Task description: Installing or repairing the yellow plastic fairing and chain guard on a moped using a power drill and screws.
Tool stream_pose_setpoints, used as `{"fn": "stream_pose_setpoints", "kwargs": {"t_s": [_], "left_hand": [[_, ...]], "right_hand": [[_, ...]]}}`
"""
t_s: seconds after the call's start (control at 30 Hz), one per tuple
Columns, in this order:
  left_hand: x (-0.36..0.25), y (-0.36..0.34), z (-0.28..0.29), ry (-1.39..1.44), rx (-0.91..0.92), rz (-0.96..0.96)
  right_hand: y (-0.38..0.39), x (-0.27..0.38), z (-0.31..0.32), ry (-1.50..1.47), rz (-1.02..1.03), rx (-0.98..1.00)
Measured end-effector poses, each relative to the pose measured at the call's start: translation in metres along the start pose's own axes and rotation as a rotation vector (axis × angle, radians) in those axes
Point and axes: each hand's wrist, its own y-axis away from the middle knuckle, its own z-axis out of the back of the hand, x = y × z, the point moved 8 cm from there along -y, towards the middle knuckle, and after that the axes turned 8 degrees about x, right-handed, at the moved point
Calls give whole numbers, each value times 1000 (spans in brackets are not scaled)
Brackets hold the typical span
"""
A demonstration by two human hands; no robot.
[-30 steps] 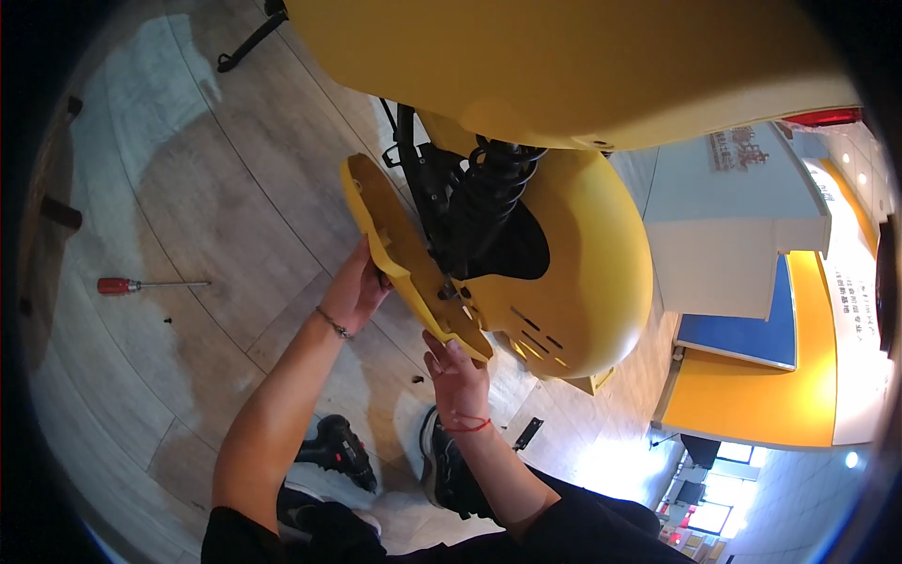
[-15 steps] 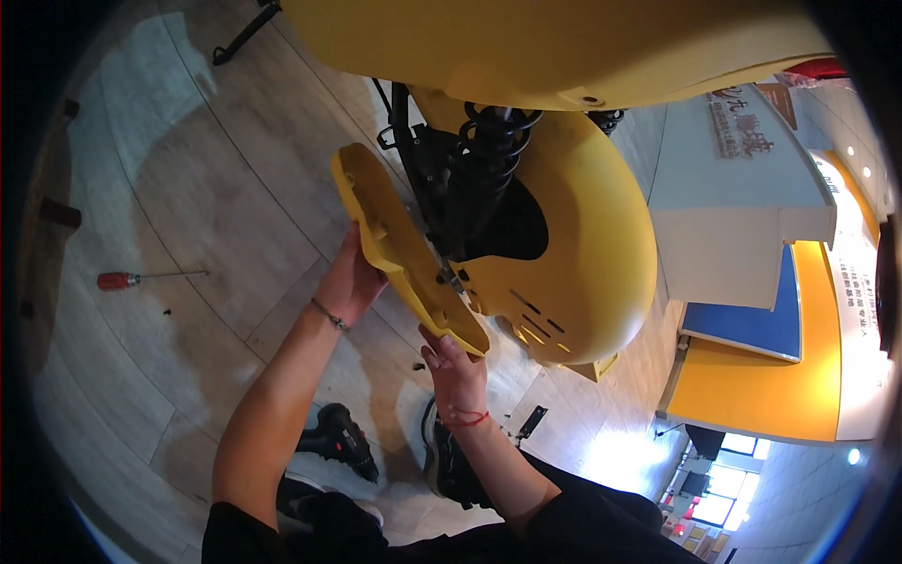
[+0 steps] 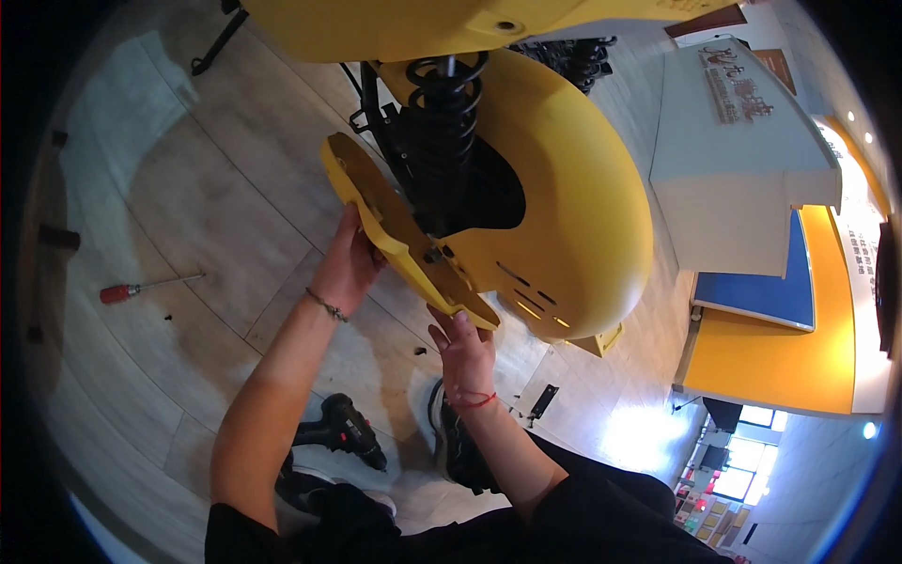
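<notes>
Left hand (image 3: 346,268): raised to the outer face of the yellow side panel (image 3: 399,230), palm against it, fingers (image 3: 352,224) curled on its edge, holding it.
Right hand (image 3: 465,348): under the panel's lower tip, fingers (image 3: 449,324) closed on that end, pinching it.
Yellow side panel: long, narrow, tilted, standing out from the yellow scooter body (image 3: 573,216), just beside the black coil spring (image 3: 443,122).
Floor (image 3: 188,188): pale wood planks; a red-handled screwdriver (image 3: 141,289) lies well left of the hands.
Cordless drill (image 3: 343,430): black, on the floor by the person's shoes, below the left forearm.
Background: white-and-blue counter (image 3: 742,188) at right.
</notes>
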Motion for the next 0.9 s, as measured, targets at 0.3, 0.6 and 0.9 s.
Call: {"fn": "stream_pose_setpoints", "kwargs": {"t_s": [0.3,0.6,0.9], "left_hand": [[-16,-8,-2,-378,-111,83],[-22,-3,-14,-413,-141,12],[-15,-13,-4,-347,-97,9]], "right_hand": [[-14,7,0,-210,-41,-14],[-13,8,-7,-173,-62,-41],[-17,5,-2,-167,-73,-107]]}}
